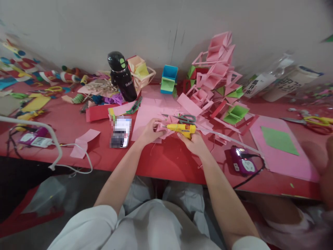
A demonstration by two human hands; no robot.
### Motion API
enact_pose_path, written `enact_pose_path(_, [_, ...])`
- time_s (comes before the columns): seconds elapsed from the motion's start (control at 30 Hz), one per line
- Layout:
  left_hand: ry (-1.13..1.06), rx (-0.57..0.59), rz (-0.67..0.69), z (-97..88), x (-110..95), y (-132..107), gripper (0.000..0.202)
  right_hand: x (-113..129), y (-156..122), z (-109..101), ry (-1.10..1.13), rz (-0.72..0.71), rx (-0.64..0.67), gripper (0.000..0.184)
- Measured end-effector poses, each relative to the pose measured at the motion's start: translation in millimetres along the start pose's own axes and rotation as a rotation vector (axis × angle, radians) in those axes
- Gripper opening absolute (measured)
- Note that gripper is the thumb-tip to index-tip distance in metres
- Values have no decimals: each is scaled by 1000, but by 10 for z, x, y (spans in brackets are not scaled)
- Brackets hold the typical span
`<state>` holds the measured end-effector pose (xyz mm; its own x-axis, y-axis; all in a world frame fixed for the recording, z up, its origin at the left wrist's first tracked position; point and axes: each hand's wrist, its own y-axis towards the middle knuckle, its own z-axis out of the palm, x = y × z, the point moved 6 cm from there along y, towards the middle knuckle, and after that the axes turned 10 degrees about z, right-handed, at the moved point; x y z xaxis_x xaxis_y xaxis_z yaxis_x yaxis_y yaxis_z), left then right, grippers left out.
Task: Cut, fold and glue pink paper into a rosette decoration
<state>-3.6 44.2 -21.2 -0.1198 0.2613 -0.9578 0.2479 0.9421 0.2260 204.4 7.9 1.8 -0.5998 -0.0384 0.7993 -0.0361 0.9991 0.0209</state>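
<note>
Gluing step, seemingly: right hand (194, 141) gripped the yellow glue gun (180, 127), left hand (149, 132) pinched the pink paper piece (159, 130); next called for steady nozzle aim

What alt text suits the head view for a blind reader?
At a red table, the right hand holds a yellow glue gun with its nozzle at a folded pink paper piece that the left hand grips. Grey scissors lie just behind; a black bottle and pink paper frames stand farther back.
</note>
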Motion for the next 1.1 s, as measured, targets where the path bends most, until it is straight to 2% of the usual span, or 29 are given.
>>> enact_pose_path(0.43, [50,-53,-6,-104,33,23,44,-106,-31,-124,-76,56,-39,28])
enact_pose_path(0.67, [-60,-51,-116,-99,13,0,47,-472,-185,-416,-59,204,-135,41])
enact_pose_path(0.87, [-52,-57,-162,-97,34,-8,45,-859,-330,-705,-193,287,-293,42])
enact_pose_path(0.97, [-62,-62,-144,-103,58,1,43,-917,-339,-781,-259,327,-310,42])
enact_pose_path(1.1, [-43,-72,-110,-117,56,10,39,-860,-395,-832,-290,303,-333,52])
